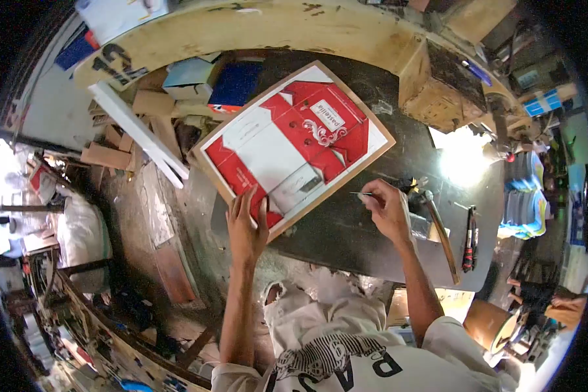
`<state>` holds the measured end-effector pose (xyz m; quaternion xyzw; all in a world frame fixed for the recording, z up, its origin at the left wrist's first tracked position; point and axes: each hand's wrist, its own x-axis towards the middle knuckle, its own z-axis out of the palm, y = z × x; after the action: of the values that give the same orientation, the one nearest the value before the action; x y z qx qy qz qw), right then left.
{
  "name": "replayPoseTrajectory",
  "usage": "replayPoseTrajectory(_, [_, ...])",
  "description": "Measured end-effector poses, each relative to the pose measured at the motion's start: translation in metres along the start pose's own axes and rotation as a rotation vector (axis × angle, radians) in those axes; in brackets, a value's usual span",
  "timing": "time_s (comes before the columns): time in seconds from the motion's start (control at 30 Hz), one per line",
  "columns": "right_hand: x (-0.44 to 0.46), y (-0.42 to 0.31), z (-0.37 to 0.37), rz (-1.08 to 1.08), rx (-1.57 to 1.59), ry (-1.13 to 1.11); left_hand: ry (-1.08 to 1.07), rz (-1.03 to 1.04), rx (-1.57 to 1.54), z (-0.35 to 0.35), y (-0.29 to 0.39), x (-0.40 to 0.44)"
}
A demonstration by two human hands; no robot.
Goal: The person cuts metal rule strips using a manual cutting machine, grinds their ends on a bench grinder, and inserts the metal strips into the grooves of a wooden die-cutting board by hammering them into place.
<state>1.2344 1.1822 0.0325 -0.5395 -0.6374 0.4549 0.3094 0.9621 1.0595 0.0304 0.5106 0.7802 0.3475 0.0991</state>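
A rectangular board (294, 201) with a tan edge lies slanted on the dark table. On its face is a red and white printed carton sheet (261, 144) with cut-out shapes and the label "pastellia". My left hand (247, 225) lies on the board's near left corner, its fingers and thumb spread over the red print. To the right of the board, my right hand (389, 210) is closed in a pinch on a thin, dark pointed piece (360, 193), too small to name surely. That hand is apart from the board.
A hammer (441, 236) with a wooden handle and red-and-black handled pliers (469, 240) lie on the dark table (366, 251) at right. A wooden block (438, 85) stands at the back right. A bright lamp (465, 160) glows nearby. Boxes and white strips (137, 134) are at left.
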Motion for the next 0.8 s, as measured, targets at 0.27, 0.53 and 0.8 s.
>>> replayPoseTrajectory(0.27, [0.065, -0.01, 0.055, -0.295, -0.158, 0.009, -0.252, 0.229, 0.169, 0.06, -0.016, 0.048])
replayPoseTrajectory(0.53, [0.075, 0.004, 0.07, -0.408, -0.46, -0.06, -0.634, -0.021, -0.221, 0.039, -0.02, 0.071])
replayPoseTrajectory(0.8, [0.072, 0.004, 0.075, -0.39, -0.559, -0.099, -0.544, 0.447, -0.391, 0.087, -0.016, 0.13])
